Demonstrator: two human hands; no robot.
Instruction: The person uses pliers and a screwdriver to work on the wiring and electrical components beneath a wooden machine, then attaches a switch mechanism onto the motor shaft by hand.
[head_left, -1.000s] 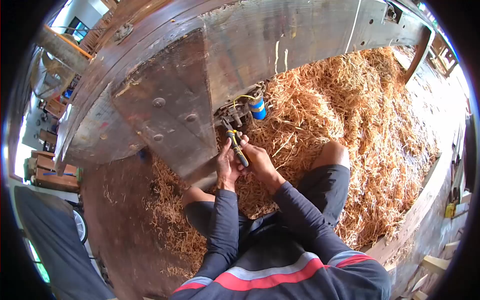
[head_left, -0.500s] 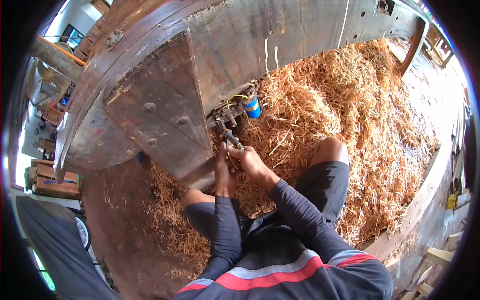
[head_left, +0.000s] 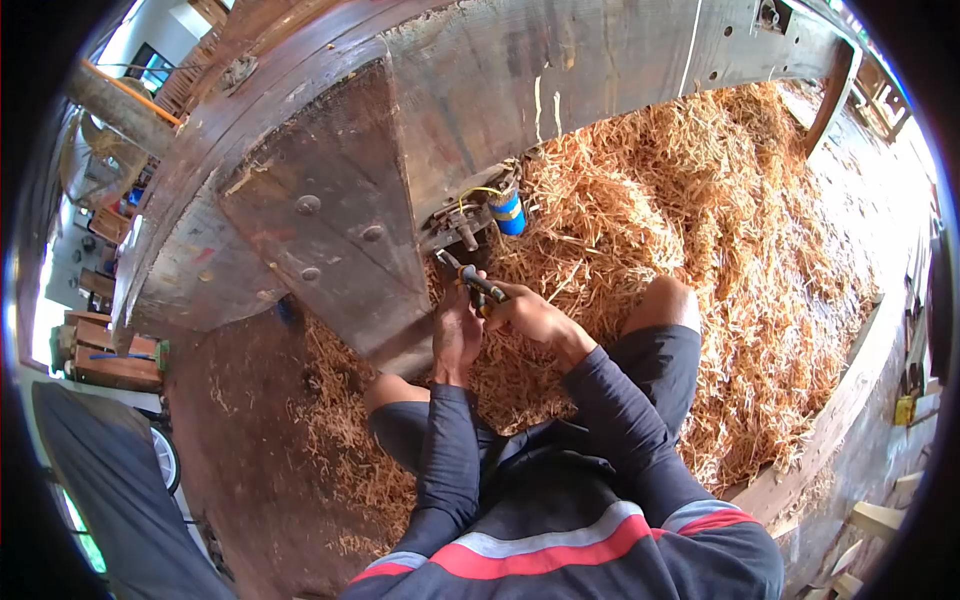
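Pliers point(head_left: 467, 273) jut forward from right fingers point(head_left: 514, 310), clamped on handles point(head_left: 488, 288); left fingers point(head_left: 453, 303) alongside, grip unclear.

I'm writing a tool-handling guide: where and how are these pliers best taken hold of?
Take the pliers by their black-and-yellow handles, probably from the near side, at the bottom of the picture. The jaws point away, toward the metal fitting beside the blue cylinder, while the handles slant back into the right hand. A grip around both handles should suit.
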